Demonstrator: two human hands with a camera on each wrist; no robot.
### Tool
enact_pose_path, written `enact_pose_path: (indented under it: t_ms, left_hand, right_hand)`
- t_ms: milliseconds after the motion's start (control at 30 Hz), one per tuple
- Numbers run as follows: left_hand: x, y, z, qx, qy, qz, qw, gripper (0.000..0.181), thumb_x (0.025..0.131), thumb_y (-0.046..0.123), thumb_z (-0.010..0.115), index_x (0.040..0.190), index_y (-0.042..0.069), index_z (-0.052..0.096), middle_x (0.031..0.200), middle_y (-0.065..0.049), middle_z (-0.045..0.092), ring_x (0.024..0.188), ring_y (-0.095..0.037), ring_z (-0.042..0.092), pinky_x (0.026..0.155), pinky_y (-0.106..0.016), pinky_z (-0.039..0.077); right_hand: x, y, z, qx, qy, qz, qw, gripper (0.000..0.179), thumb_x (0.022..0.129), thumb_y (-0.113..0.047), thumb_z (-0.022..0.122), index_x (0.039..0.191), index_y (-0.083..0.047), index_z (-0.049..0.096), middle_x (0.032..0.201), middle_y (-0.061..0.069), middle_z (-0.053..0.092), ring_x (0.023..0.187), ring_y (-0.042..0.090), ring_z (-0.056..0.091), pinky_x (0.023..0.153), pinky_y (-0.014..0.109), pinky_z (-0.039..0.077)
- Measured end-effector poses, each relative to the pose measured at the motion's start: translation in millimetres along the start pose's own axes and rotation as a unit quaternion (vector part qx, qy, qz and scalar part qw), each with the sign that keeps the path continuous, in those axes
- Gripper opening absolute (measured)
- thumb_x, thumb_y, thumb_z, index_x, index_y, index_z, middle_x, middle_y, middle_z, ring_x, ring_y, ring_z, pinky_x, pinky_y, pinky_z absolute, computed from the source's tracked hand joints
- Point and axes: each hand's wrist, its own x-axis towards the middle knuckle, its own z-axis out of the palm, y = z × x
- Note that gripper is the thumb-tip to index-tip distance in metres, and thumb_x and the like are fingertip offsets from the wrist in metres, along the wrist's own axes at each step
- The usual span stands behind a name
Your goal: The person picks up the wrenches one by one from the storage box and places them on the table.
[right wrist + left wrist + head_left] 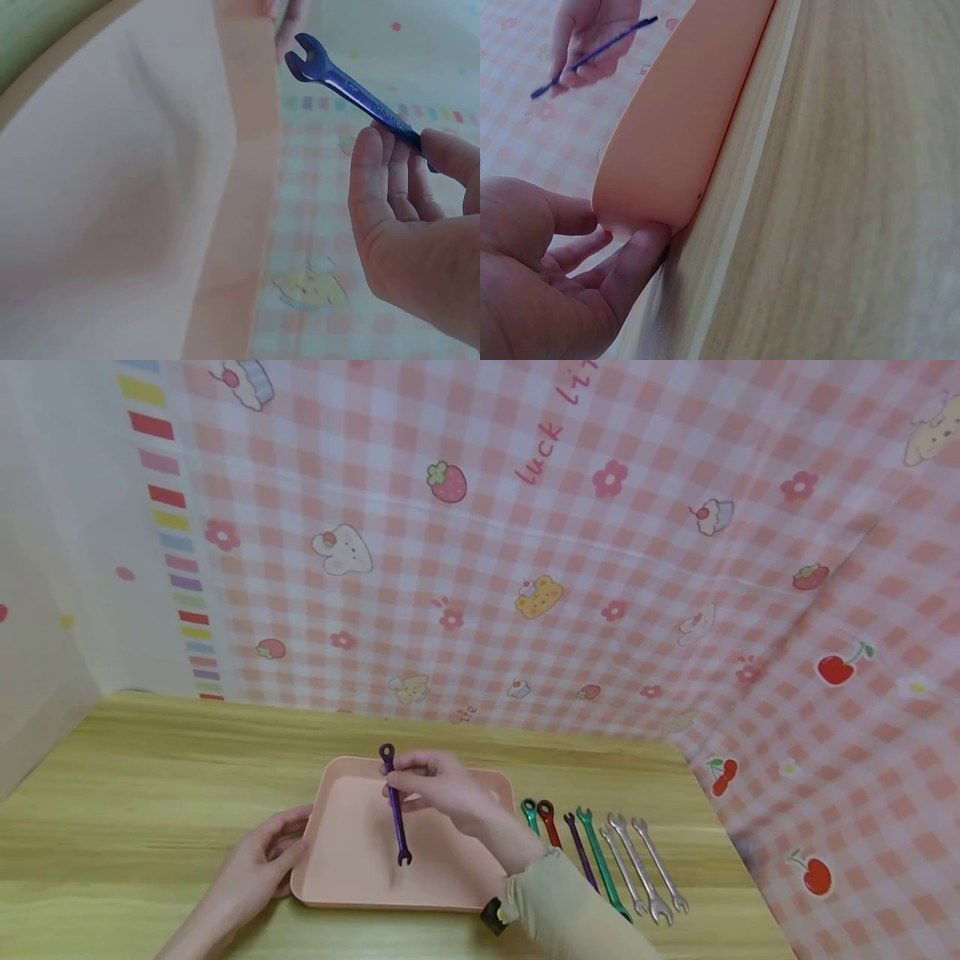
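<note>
My right hand (442, 785) pinches a purple combination wrench (396, 814) between thumb and fingers, above the pink tray (352, 907). In the head view the wrench's ring end points to the back and its open end to the front. The right wrist view shows the open end of the purple wrench (352, 90) close up, clear of the tray. At the tray's left side, my left hand (262, 856) holds the wall. Seen from the left wrist, the thumb and fingers of the left hand (562, 277) grip a corner of the tray (675, 112).
Right of the tray lies a row of wrenches: green (603, 864), red (548, 818), a second purple one (579, 847) and several silver ones (641, 864). My right forearm partly covers the row. A checked cloth (480, 552) hangs behind the wooden table (187, 777).
</note>
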Motion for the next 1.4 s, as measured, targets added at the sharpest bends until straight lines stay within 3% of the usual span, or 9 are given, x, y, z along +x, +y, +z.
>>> enact_pose_path:
  t_ms: [267, 467, 567, 767, 1133, 1400]
  left_hand:
    - [-0.5, 0.2, 0.9, -0.003, 0.004, 0.004, 1.0, 0.053, 0.108, 0.006, 0.052, 0.158, -0.003, 0.037, 0.153, -0.032, 0.052, 0.094, 0.003, 0.065, 0.068, -0.025, 0.062]
    - [-1.6, 1.1, 1.7, 0.006, 0.01, 0.003, 0.9999, 0.052, 0.108, 0.006, 0.053, 0.157, -0.002, 0.039, 0.151, -0.032, 0.053, 0.092, 0.002, 0.065, 0.065, -0.025, 0.061]
    - [-1.6, 1.0, 2.6, 0.004, 0.01, 0.001, 0.9999, 0.052, 0.108, 0.006, 0.053, 0.157, -0.003, 0.039, 0.151, -0.032, 0.053, 0.091, 0.002, 0.065, 0.065, -0.025, 0.061]
    - [0.0, -0.2, 2.0, 0.0, 0.004, 0.0, 1.0, 0.053, 0.108, 0.006, 0.053, 0.158, -0.003, 0.037, 0.152, -0.033, 0.052, 0.092, 0.0, 0.066, 0.066, -0.026, 0.062]
    - [-0.7, 0.9, 3.0, -0.001, -0.001, -0.005, 1.0, 0.052, 0.109, 0.007, 0.051, 0.159, -0.002, 0.036, 0.149, -0.034, 0.056, 0.096, 0.0, 0.067, 0.07, -0.026, 0.064]
    - [1.0, -1.3, -0.9, -0.001, -0.005, -0.011, 0.9999, 0.053, 0.11, 0.008, 0.05, 0.16, 0.0, 0.034, 0.153, -0.034, 0.052, 0.1, 0.002, 0.066, 0.073, -0.028, 0.065]
  right_hand:
    - [-33.7, 5, -29, -0.03, 0.047, -0.044, 0.9974, 0.033, 0.105, -0.011, 0.061, 0.127, 0.013, 0.062, 0.115, 0.029, 0.074, 0.096, 0.013, 0.074, 0.09, 0.036, 0.067]
    - [-60.1, 17, -46, -0.011, 0.089, -0.059, 0.9942, 0.033, 0.105, -0.012, 0.062, 0.126, 0.012, 0.059, 0.1, -0.002, 0.074, 0.092, 0.011, 0.072, 0.087, 0.034, 0.067]
    - [-73.9, 24, -53, -0.003, 0.121, -0.059, 0.9909, 0.034, 0.105, -0.011, 0.062, 0.128, 0.014, 0.057, 0.096, -0.007, 0.072, 0.091, 0.01, 0.072, 0.083, 0.029, 0.066]
    - [-92.7, 30, -64, -0.016, 0.175, -0.043, 0.9834, 0.035, 0.105, -0.009, 0.061, 0.132, 0.013, 0.059, 0.094, -0.006, 0.071, 0.092, 0.01, 0.07, 0.078, 0.023, 0.061]
    - [-99.9, 40, -80, -0.037, 0.174, -0.041, 0.9832, 0.033, 0.104, -0.009, 0.063, 0.128, 0.014, 0.059, 0.095, -0.002, 0.072, 0.088, 0.01, 0.069, 0.075, 0.021, 0.059]
    - [-106.3, 41, -93, -0.061, 0.211, -0.033, 0.975, 0.029, 0.103, -0.008, 0.063, 0.125, 0.012, 0.062, 0.098, 0.004, 0.073, 0.088, 0.007, 0.067, 0.075, 0.018, 0.055]
